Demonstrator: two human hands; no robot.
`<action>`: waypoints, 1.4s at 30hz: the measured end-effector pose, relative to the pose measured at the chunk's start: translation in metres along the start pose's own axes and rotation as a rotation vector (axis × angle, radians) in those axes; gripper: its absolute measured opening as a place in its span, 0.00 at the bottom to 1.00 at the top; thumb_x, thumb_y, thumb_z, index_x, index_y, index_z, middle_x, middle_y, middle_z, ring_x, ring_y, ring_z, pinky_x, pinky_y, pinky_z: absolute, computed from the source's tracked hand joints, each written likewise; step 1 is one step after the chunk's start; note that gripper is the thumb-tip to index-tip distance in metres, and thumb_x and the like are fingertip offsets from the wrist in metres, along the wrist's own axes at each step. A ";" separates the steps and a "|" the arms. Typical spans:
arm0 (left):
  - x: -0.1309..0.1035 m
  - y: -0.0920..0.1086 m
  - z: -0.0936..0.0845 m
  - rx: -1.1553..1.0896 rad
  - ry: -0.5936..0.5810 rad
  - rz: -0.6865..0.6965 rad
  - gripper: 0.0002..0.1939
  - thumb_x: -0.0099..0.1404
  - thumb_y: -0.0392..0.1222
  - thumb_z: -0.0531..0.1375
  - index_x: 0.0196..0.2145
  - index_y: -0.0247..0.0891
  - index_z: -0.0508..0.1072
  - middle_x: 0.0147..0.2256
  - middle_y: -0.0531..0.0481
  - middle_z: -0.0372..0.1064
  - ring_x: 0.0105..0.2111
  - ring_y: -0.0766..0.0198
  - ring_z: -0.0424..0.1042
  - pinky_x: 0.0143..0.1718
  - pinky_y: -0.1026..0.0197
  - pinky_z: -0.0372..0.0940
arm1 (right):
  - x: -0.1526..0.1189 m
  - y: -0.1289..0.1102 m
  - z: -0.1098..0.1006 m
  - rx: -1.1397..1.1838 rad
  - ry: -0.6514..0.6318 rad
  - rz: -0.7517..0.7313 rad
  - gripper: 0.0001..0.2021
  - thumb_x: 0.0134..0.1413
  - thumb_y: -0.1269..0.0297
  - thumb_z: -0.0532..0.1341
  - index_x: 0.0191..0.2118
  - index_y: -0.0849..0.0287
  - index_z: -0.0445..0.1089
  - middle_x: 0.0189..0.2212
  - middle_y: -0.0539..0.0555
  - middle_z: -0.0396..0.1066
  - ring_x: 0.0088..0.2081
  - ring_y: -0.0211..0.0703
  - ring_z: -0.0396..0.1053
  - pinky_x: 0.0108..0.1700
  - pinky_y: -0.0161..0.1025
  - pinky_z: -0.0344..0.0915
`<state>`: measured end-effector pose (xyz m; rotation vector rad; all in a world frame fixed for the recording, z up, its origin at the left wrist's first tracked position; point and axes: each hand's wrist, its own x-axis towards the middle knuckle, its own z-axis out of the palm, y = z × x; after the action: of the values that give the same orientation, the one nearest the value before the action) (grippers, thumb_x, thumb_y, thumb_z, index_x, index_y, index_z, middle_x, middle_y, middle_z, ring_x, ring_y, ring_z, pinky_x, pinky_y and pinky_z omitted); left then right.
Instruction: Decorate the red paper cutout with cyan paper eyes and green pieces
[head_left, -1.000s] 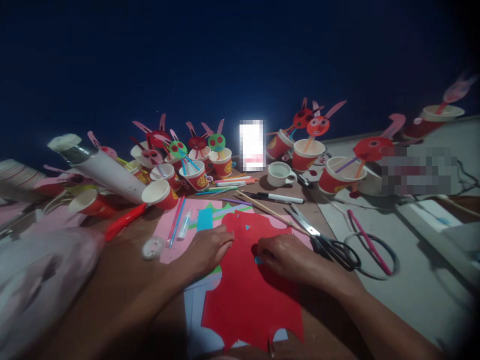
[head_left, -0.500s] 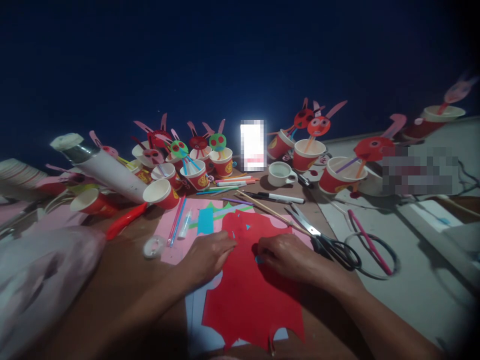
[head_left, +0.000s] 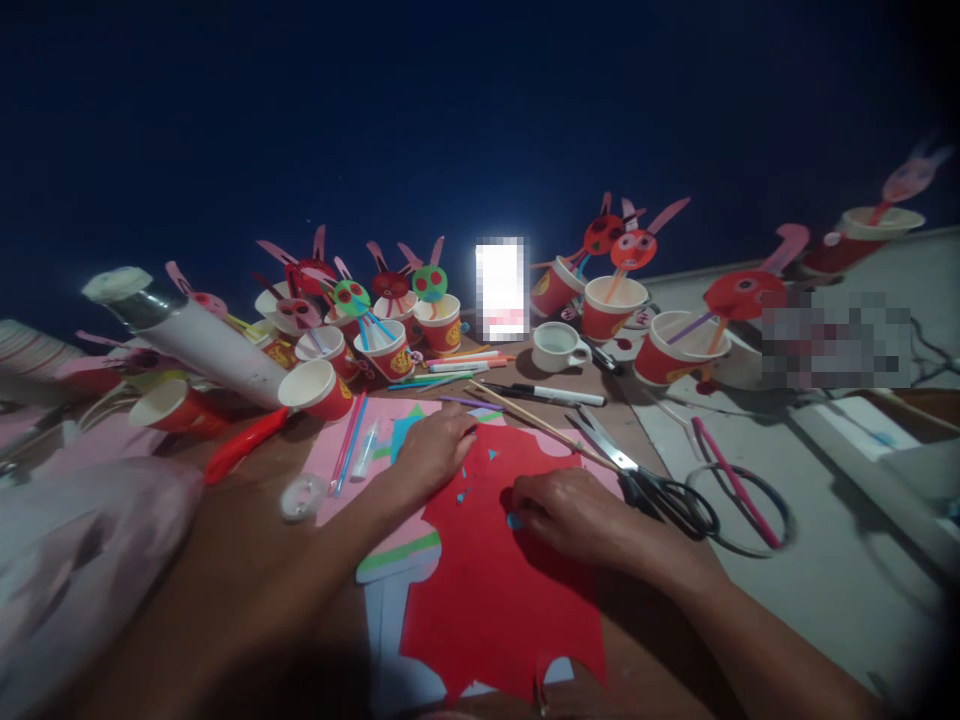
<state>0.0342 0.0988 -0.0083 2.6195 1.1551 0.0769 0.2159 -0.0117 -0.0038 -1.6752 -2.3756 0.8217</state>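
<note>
A red sheet of paper (head_left: pixel 502 590) with scalloped cut edges lies before me. My left hand (head_left: pixel 439 445) is over its upper left edge, fingers pinched together; what they hold, if anything, is hidden. My right hand (head_left: pixel 562 510) rests on the sheet's right side with fingers curled in. A small blue scrap (head_left: pixel 514 521) shows beside its fingertips; I cannot tell whether they grip it. More tiny blue bits (head_left: pixel 460 498) lie on the red paper between the hands. Beneath are pink paper (head_left: pixel 330 450) and pale sheets (head_left: pixel 382 640). Open scissors (head_left: pixel 637 475) lie right of my right hand.
Red paper cups (head_left: pixel 386 350) with paper animal heads on straws line the back. A white mug (head_left: pixel 559 346), markers (head_left: pixel 566 395) and a lit screen (head_left: pixel 501 290) stand mid-table. A tape roll (head_left: pixel 301 497) and a red tube-like object (head_left: pixel 244 445) lie left, near a plastic bag (head_left: pixel 90 580).
My left hand has moved up and away from the middle of the red sheet to its top left edge. Small blue bits now show where it was. My right hand stays nearly still.
</note>
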 end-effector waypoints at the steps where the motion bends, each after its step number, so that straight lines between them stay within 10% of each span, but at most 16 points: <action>1: 0.003 -0.001 0.001 -0.021 -0.008 -0.006 0.08 0.65 0.38 0.54 0.38 0.40 0.72 0.37 0.49 0.69 0.40 0.60 0.68 0.40 0.61 0.61 | 0.000 0.000 0.000 0.000 -0.001 0.002 0.11 0.52 0.70 0.54 0.37 0.57 0.73 0.32 0.53 0.77 0.34 0.42 0.72 0.31 0.35 0.50; 42: -0.008 0.030 0.005 -0.028 -0.098 0.084 0.08 0.66 0.35 0.50 0.32 0.37 0.68 0.33 0.47 0.67 0.33 0.59 0.66 0.33 0.61 0.59 | 0.000 -0.001 0.001 -0.009 -0.007 0.019 0.12 0.53 0.71 0.54 0.38 0.57 0.73 0.34 0.54 0.77 0.37 0.44 0.72 0.31 0.35 0.51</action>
<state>0.0510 0.0731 -0.0042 2.6151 1.0045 -0.0174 0.2152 -0.0120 -0.0040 -1.7037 -2.3750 0.8232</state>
